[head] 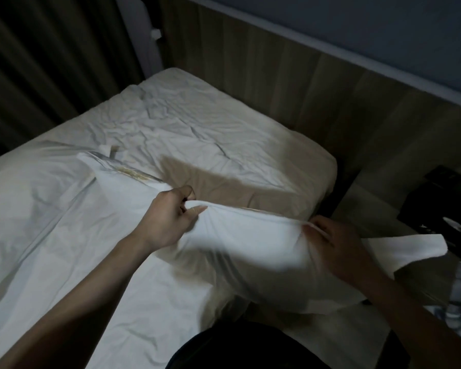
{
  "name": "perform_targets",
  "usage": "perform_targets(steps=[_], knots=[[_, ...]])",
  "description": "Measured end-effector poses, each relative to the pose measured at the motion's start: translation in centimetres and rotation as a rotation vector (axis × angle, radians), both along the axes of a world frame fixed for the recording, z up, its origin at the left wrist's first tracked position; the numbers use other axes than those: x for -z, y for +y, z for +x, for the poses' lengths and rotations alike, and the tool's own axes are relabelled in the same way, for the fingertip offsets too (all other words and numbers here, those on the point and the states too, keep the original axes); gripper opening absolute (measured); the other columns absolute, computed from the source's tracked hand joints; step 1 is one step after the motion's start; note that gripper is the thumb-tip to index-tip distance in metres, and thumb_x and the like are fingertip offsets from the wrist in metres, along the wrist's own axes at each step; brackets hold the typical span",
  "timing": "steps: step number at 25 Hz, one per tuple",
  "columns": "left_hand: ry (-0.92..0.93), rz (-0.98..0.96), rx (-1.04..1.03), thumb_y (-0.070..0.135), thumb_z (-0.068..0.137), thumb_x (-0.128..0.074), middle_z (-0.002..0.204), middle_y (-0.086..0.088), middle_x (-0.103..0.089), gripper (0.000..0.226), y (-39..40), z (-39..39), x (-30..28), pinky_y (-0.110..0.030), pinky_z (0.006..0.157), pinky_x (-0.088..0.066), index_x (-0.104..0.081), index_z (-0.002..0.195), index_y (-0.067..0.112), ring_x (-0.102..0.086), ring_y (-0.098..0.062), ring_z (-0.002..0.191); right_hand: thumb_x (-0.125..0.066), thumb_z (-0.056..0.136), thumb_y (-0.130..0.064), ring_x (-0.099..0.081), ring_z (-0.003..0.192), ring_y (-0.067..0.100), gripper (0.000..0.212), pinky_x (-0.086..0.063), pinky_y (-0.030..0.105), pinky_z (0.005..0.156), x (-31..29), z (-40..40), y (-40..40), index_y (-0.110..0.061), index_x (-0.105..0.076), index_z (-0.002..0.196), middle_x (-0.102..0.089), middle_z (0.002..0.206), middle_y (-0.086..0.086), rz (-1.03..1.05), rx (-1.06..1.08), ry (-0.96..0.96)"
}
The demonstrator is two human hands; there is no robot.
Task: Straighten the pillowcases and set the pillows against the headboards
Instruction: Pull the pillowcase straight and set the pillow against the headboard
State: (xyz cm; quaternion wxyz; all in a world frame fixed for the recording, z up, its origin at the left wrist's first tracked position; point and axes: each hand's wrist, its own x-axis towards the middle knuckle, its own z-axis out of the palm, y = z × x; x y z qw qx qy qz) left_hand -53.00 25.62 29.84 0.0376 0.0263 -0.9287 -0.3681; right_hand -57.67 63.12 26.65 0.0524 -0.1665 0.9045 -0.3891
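Pillow | long axis spans left hand to right hand | both pinching pillowcase edge | headboard beyond

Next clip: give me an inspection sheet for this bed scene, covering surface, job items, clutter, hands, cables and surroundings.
Surface: bed with a wrinkled white sheet, dimly lit.
Job's things: white pillow held at the near edge of the bed, its pillowcase bunched along the top edge; not yet at the wooden headboard.
Clutter: folded white bedding on the left of the bed.
Hands: left hand and right hand each pinch the pillowcase edge.
Cables: nothing seen.
Surroundings: dark curtain at left; dark objects on a bedside surface at right, too dim to identify.
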Motion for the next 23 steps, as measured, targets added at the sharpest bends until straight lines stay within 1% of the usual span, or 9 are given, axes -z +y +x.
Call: perform_targets(steps=[2, 4, 8, 9, 11, 13, 15, 18, 23], knots=[[0.0, 0.017, 0.022, 0.032, 0.093, -0.074, 0.049, 0.005, -0.041, 0.042, -0.6, -2.2, 0.2, -0.026, 0.05, -0.034, -0.041, 0.069, 0.023, -0.035, -0.013, 0.048, -0.042, 0.091, -0.08, -0.066, 0.071, 0.005, 0.059, -0.052, 0.042, 0.067, 0.3, -1.5, -0.6, -0.025, -0.062, 0.08, -0.067, 0.073, -0.003, 0.023, 0.037, 0.006], [0.001, 0.003, 0.042, 0.032, 0.093, -0.074, 0.048, 0.005, -0.043, 0.04, -1.0, -4.4, 0.2, -0.027, 0.05, -0.035, -0.043, 0.07, 0.021, -0.037, -0.013, 0.047, -0.047, 0.092, -0.075, -0.066, 0.07, 0.008, 0.054, -0.053, 0.043, 0.069, 0.4, -2.9, -0.9, -0.025, -0.062, 0.079, -0.066, 0.072, -0.002, 0.017, 0.056, 0.003], [0.0, 0.022, 0.037, 0.029, 0.093, -0.073, 0.051, 0.013, -0.048, 0.038, -0.8, -8.2, 0.2, -0.021, 0.05, -0.032, -0.045, 0.07, 0.022, -0.043, -0.011, 0.046, -0.041, 0.087, -0.081, -0.067, 0.073, 0.011, 0.057, -0.049, 0.03, 0.068, 0.0, -5.0, -1.1, -0.029, -0.062, 0.076, -0.067, 0.075, -0.005, -0.016, 0.104, -0.057], [0.001, 0.019, 0.039, 0.029, 0.093, -0.073, 0.051, 0.015, -0.049, 0.037, -0.6, -9.1, 0.2, -0.022, 0.051, -0.032, -0.046, 0.07, 0.021, -0.044, -0.01, 0.047, -0.045, 0.089, -0.076, -0.067, 0.073, 0.011, 0.052, -0.049, 0.031, 0.067, -0.2, -5.6, -1.1, -0.029, -0.063, 0.076, -0.067, 0.075, -0.005, -0.024, 0.117, -0.075], [0.004, 0.014, 0.048, 0.029, 0.094, -0.073, 0.053, 0.017, -0.051, 0.036, -0.1, -11.1, 0.1, -0.025, 0.052, -0.033, -0.047, 0.071, 0.019, -0.046, -0.009, 0.048, -0.059, 0.099, -0.051, -0.067, 0.071, 0.013, 0.032, -0.051, 0.037, 0.067, -0.4, -7.0, -1.0, -0.029, -0.064, 0.076, -0.067, 0.073, -0.005, -0.024, 0.155, -0.108], [0.008, 0.012, 0.053, 0.029, 0.094, -0.073, 0.052, 0.016, -0.051, 0.036, 0.4, -12.8, 0.0, -0.024, 0.052, -0.033, -0.048, 0.071, 0.019, -0.046, -0.009, 0.047, -0.063, 0.102, -0.033, -0.066, 0.069, 0.012, 0.028, -0.05, 0.039, 0.065, -0.4, -8.5, -0.6, -0.031, -0.064, 0.074, -0.067, 0.072, -0.006, -0.01, 0.171, -0.117], [0.018, 0.018, 0.06, 0.03, 0.094, -0.073, 0.05, 0.012, -0.048, 0.037, 1.0, -14.5, -0.1, -0.022, 0.05, -0.032, -0.047, 0.071, 0.019, -0.042, -0.011, 0.045, -0.063, 0.102, -0.032, -0.065, 0.069, 0.01, 0.029, -0.05, 0.039, 0.065, -0.6, -10.0, 0.1, -0.03, -0.061, 0.073, -0.066, 0.073, -0.007, -0.007, 0.176, -0.105], [0.019, 0.011, 0.068, 0.031, 0.094, -0.073, 0.048, 0.009, -0.043, 0.038, 2.5, -17.3, 0.1, -0.025, 0.049, -0.031, -0.045, 0.071, 0.018, -0.035, -0.012, 0.045, -0.061, 0.101, -0.042, -0.065, 0.071, 0.009, 0.029, -0.05, 0.039, 0.068, -0.3, -12.2, 1.7, -0.028, -0.062, 0.075, -0.066, 0.076, -0.007, -0.016, 0.174, -0.098], [-0.025, 0.069, 0.058, 0.035, 0.092, -0.073, 0.045, 0.007, -0.043, 0.039, 5.5, -22.4, 0.4, -0.025, 0.05, -0.032, -0.044, 0.072, 0.018, -0.034, -0.01, 0.044, -0.062, 0.102, -0.034, -0.065, 0.071, 0.009, 0.027, -0.051, 0.04, 0.069, -0.1, -16.9, 4.6, -0.022, -0.064, 0.078, -0.066, 0.07, -0.004, -0.024, 0.202, -0.062]])
